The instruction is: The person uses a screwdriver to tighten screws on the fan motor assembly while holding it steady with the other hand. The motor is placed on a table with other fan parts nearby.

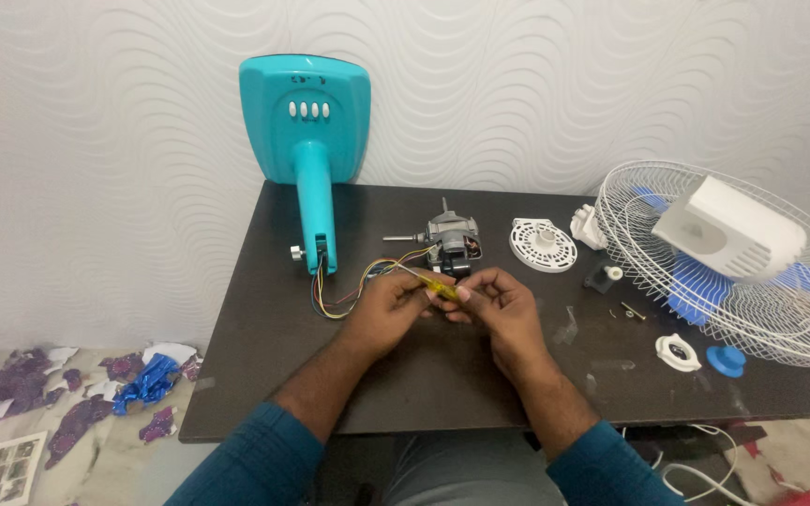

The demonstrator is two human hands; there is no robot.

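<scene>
My left hand (388, 305) and my right hand (497, 305) meet over the middle of the dark table (264, 375). Both hold a small yellow-handled screwdriver (428, 282) between their fingertips. Just beyond them sits a grey fan motor (449, 239) with its shaft pointing left. Coloured wires (349, 292) run from the motor to the turquoise fan stand (308, 150), which leans against the wall.
A white round cover (542, 245) lies right of the motor. A white wire fan guard (752, 319) with blue blades and a white motor housing (731, 230) fills the right side. Small screws (632, 311), a white ring (677, 351) and a blue cap (726, 360) lie nearby. Torn paper (67, 389) litters the floor.
</scene>
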